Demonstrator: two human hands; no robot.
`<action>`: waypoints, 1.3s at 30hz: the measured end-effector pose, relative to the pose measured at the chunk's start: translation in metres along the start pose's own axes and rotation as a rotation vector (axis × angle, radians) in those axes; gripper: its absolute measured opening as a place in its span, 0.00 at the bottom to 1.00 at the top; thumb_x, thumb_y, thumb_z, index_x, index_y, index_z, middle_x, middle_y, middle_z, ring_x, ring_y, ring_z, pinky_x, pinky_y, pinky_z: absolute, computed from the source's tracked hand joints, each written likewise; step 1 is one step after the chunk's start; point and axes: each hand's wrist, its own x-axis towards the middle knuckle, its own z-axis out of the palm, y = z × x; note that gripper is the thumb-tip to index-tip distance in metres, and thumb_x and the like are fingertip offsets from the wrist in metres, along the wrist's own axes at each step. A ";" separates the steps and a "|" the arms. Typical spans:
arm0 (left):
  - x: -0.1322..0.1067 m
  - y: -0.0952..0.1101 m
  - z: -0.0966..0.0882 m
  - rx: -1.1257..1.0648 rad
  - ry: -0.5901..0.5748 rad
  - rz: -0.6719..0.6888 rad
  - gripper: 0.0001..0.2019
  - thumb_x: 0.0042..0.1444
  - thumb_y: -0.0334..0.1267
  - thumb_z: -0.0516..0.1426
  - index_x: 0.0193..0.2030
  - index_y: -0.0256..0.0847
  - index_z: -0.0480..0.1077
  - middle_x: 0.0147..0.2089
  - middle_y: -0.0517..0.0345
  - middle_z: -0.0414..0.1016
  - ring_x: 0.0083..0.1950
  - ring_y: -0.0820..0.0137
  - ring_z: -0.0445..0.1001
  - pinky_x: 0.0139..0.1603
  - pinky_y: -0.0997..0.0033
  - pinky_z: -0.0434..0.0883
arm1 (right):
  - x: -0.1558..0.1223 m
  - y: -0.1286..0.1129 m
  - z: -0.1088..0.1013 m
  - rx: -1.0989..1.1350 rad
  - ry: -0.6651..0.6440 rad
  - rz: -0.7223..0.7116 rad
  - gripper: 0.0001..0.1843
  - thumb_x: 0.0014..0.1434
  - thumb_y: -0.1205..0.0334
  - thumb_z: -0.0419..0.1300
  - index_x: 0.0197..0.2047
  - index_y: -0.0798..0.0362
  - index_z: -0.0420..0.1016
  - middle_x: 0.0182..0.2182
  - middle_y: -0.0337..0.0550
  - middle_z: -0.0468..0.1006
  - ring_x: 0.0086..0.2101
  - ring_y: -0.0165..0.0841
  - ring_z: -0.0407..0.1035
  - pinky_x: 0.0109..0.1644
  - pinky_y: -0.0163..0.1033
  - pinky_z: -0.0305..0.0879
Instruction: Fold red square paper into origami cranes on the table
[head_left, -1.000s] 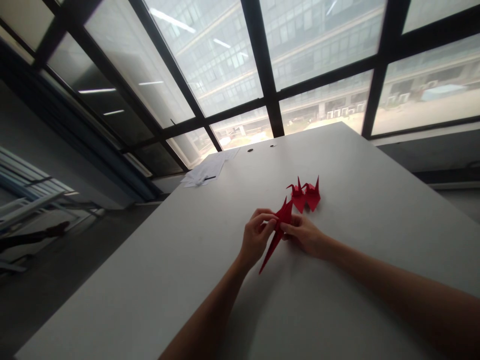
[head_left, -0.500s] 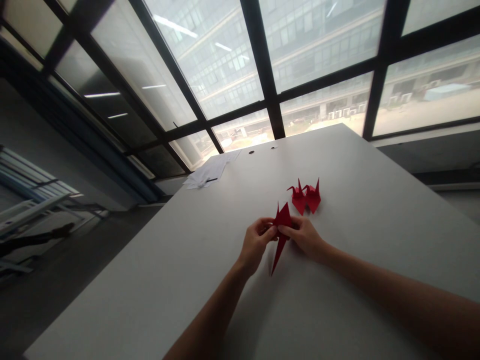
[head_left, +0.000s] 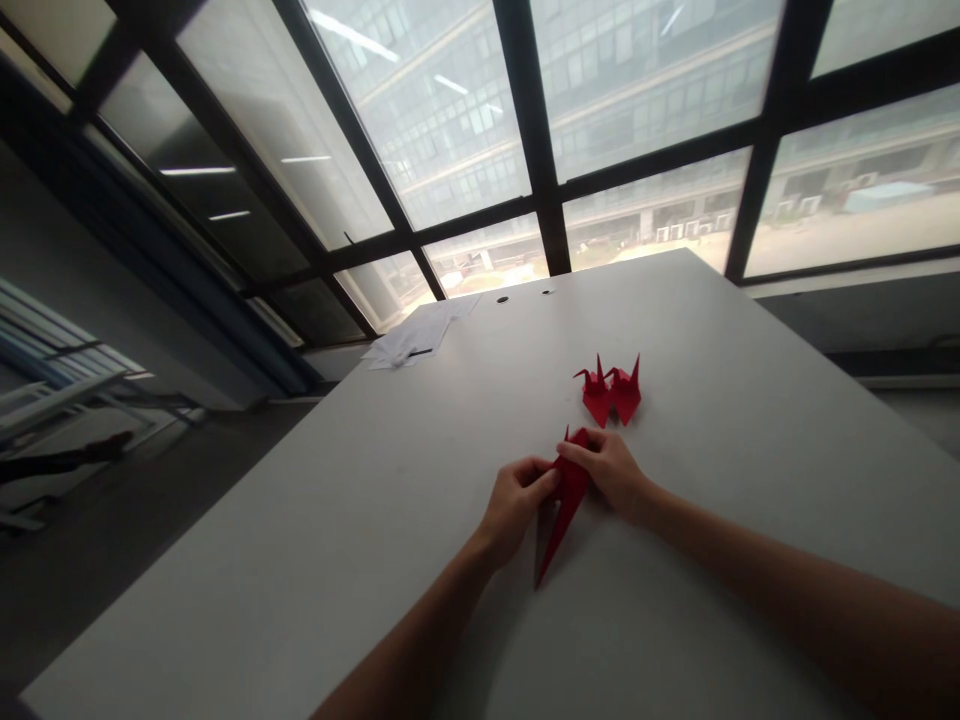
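A piece of folded red origami paper (head_left: 568, 497) is between my two hands, its long narrow point slanting down toward me and a small tip sticking up at the far end. My left hand (head_left: 517, 500) pinches its left edge between thumb and fingers. On the right side, my right hand (head_left: 611, 465) grips the upper part, its thumb lying across the paper. Just beyond my right hand stand two finished-looking red paper cranes, a left crane (head_left: 596, 397) and a right crane (head_left: 625, 395), side by side with pointed tips raised.
The white table (head_left: 375, 540) stretches toward large dark-framed windows (head_left: 551, 190). Paper sheets (head_left: 409, 340) with a black pen (head_left: 420, 352) on them lie at its far left. Two small holes are near the far edge. Part of another desk (head_left: 67, 400) shows at left.
The red paper has shifted toward me, its long point now lower. My right thumb has moved up to the paper's far part, while my left hand has come slightly nearer. The cranes stay put.
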 end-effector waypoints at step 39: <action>0.017 -0.007 -0.014 -0.248 0.153 0.106 0.16 0.46 0.41 0.71 0.39 0.34 0.81 0.39 0.47 0.82 0.36 0.69 0.76 0.43 0.68 0.71 | -0.009 0.004 0.007 -0.181 -0.146 -0.180 0.16 0.55 0.57 0.65 0.45 0.51 0.69 0.27 0.37 0.76 0.28 0.32 0.70 0.29 0.36 0.64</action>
